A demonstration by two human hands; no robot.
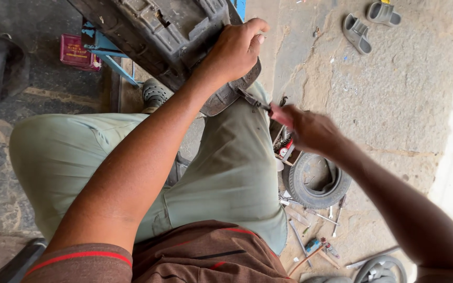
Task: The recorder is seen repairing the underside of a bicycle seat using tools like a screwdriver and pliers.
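Left hand [234,50] clamps the edge of a worn tyre section [158,31] propped over the knee, fingers curled tight, seemingly to steady it; right hand [308,128] is clenched on a dark metal tool [252,99] whose tip meets the tyre's rim just below the left fingers. Beyond the right fingers, on the rough concrete floor [394,94], lie a small tyre [315,181], scattered tools and grey sandals [357,32].

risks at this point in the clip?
1. The right hand works a thin dark metal tool at the edge of the large black rubber tyre, close to the left hand; a slip could hit its fingers.
2. The tyre rests over the thigh and might shift.
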